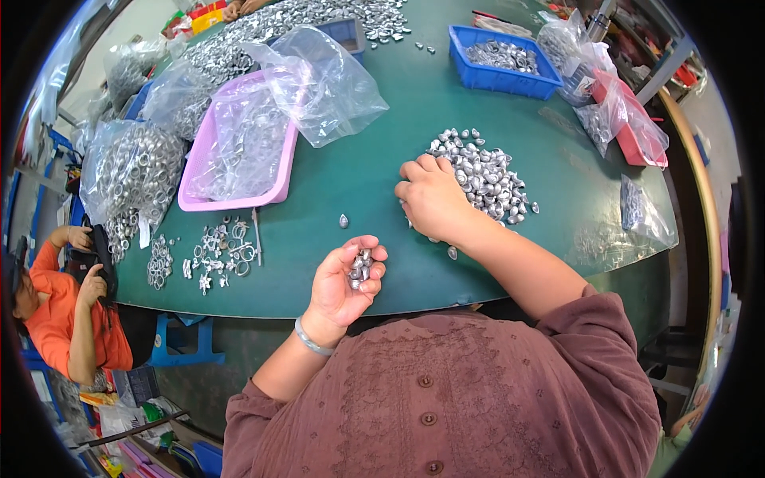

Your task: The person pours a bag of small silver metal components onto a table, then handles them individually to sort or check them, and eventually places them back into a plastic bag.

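Observation:
My left hand [348, 280] is cupped, palm up, near the table's front edge, its fingers curled around several small silver teardrop-shaped metal pieces [361, 269]. A pile of the same metal pieces [488, 179] lies on the green table to the right. At the pile's left side, my right hand [434, 197] rests palm down with the fingers bent toward the tabletop. Its fingertips are hidden, so what they grip cannot be made out. One loose metal piece [343, 221] lies apart, just beyond my left hand.
A pink basket [280, 185] with clear plastic bags stands left of centre. Small metal rings and ornaments [219, 253] lie before it; a bag of rings [131, 171] is beside it. A blue tray [510, 84] of metal parts sits far right. Another person [68, 307] sits at the left.

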Demonstrator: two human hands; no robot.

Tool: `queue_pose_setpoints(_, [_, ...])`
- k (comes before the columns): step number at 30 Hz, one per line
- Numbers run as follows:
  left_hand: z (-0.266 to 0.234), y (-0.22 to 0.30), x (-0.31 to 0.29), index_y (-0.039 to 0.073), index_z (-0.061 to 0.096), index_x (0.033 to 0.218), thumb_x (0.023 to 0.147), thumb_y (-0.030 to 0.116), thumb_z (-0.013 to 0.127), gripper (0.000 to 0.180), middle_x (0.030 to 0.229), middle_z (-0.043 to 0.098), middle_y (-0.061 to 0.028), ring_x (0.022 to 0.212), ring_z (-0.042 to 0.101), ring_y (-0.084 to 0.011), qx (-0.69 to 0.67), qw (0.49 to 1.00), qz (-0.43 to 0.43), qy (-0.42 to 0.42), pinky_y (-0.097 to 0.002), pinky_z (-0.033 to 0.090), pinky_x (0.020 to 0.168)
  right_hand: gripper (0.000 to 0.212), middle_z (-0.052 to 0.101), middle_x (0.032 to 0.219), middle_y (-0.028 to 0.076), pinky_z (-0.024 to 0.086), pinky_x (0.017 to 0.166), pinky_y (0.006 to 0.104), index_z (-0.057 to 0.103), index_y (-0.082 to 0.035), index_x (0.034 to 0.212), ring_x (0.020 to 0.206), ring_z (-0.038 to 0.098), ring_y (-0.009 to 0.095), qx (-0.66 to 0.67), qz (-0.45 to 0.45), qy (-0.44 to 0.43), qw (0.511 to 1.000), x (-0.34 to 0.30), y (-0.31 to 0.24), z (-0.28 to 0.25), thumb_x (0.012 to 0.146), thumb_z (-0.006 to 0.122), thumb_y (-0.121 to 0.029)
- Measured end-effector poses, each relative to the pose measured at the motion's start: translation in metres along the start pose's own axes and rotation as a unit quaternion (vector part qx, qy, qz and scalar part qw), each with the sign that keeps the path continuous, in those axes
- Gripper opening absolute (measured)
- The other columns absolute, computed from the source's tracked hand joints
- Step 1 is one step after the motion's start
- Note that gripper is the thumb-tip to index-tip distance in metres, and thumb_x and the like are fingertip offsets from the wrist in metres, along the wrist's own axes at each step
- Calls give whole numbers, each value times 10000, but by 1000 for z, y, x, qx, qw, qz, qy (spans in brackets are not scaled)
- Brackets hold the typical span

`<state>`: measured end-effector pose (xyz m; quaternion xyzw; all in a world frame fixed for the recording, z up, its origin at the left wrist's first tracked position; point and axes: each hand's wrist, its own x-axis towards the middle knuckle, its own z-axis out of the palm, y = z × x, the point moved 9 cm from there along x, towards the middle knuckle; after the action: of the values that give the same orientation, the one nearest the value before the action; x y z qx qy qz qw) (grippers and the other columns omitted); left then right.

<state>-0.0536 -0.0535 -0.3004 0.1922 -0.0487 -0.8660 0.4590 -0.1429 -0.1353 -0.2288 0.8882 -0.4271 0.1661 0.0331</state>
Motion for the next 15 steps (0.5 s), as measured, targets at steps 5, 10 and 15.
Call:
queue_pose_setpoints(5, [-12, -3, -1, 2, 532, 900, 832, 145, 517, 159, 864, 512, -96, 687, 488, -166, 2, 997, 7, 73, -217, 416, 479, 114, 537, 820, 46, 326, 804, 357, 604, -90, 770, 848, 464, 220, 132, -12, 33, 991, 2, 0, -5, 657, 605, -108])
queue_pose_setpoints(10, [-2, 4, 0, 18, 550, 897, 852, 147, 520, 140, 814, 509, -51, 683, 480, -140, 83, 993, 19, 77, -202, 389, 479, 124, 566, 798, 44, 377, 772, 314, 580, -71, 820, 789, 512, 177, 303, 53, -36, 951, -2, 10, -2, 698, 593, -92])
queue_pose_setpoints(15, [-3, 13, 1, 46, 549, 972, 849, 114, 525, 143, 747, 500, -20, 635, 468, -104, 194, 972, 62, 119, -180, 353, 460, 141, 579, 756, 65, 452, 605, 268, 571, -26, 843, 698, 554, 135, 486, 93, -24, 869, -12, 7, -8, 739, 609, -114])
